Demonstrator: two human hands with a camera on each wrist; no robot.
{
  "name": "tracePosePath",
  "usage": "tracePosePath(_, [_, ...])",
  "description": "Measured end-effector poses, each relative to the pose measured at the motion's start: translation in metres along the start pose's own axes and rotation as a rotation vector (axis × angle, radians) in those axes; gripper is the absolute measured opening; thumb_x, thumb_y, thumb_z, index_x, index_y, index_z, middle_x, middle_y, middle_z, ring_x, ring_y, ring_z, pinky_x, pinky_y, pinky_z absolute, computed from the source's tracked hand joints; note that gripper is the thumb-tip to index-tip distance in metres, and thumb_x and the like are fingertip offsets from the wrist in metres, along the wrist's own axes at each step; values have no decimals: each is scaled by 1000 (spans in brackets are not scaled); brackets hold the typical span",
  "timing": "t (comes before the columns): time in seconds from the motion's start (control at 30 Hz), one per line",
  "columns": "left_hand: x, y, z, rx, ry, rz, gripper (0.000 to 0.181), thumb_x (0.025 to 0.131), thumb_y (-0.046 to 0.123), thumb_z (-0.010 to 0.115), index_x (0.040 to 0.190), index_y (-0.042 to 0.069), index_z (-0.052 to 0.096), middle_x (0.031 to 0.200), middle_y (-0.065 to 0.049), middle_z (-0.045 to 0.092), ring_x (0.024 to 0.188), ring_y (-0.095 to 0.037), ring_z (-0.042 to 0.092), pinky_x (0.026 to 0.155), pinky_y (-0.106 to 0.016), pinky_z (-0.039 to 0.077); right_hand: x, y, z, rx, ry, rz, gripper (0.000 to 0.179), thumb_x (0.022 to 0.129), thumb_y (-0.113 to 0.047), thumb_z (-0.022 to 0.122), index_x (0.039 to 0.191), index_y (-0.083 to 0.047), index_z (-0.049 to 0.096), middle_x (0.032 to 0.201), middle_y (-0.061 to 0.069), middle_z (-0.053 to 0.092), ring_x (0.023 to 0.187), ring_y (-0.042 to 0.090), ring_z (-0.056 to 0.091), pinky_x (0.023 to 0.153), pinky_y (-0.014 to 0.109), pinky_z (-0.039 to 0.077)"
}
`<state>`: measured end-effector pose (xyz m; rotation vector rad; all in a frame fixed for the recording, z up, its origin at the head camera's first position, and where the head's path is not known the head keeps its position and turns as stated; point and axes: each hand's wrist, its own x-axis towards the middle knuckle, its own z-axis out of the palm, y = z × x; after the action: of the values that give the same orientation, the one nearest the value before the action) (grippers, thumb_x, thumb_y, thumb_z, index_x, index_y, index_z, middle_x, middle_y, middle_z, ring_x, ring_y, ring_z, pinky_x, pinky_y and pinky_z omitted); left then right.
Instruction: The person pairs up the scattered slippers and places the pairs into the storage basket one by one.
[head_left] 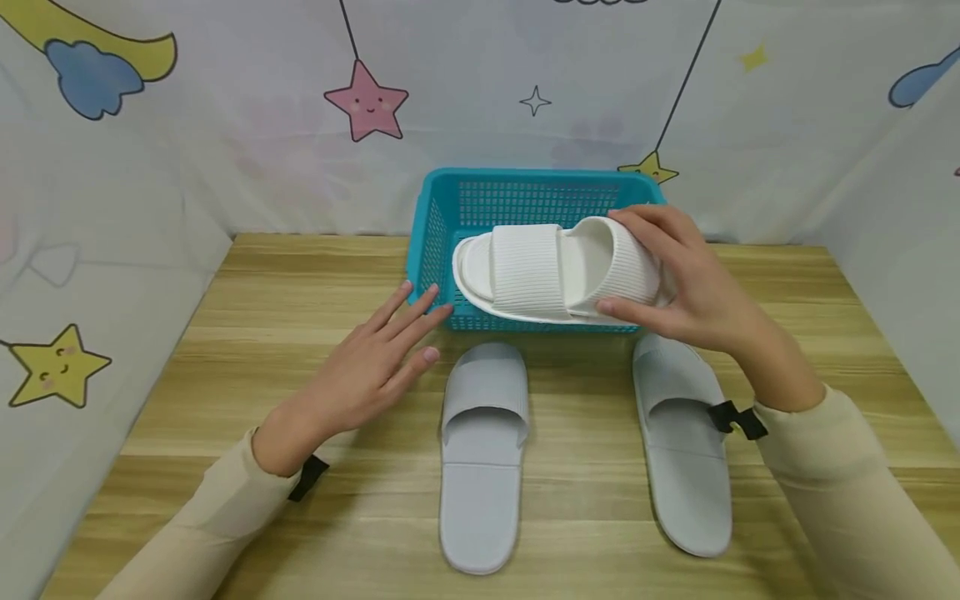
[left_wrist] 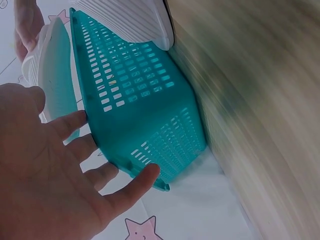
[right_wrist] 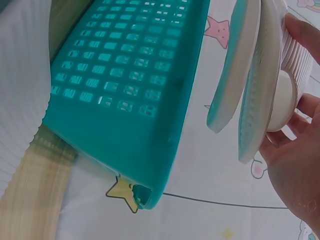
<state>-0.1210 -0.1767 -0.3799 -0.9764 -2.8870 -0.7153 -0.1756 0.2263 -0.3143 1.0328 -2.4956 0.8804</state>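
My right hand (head_left: 693,287) grips a pair of white slippers (head_left: 525,271) by their right end, thumb on the near side and fingers on the far side. The pair is stacked together, with ribbed straps, and hangs over the teal plastic basket (head_left: 543,176). In the right wrist view their two soles (right_wrist: 259,95) stand above the basket's rim. My left hand (head_left: 356,371) is spread with straight fingers at the basket's front left corner. In the left wrist view its fingertips (left_wrist: 150,172) lie right at the basket rim (left_wrist: 95,117).
Two grey slippers stand on the wooden table (head_left: 315,517) in front of the basket, the left slipper (head_left: 482,508) near the middle and the right slipper (head_left: 690,492) under my right forearm. A white cloth backdrop (head_left: 465,67) with printed stars rises behind the basket and along both sides.
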Motion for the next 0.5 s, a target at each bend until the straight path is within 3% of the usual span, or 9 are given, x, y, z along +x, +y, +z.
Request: tracePosePath(0.5, [2, -1, -1, -39, 5, 4, 56, 114, 35, 48, 167, 17, 37, 177, -6, 22, 166, -33, 5, 129, -59, 18, 22, 23, 12, 11, -29, 54, 87, 80, -17, 92, 157, -12, 52, 154, 12, 49, 131, 29, 49, 93, 52, 49])
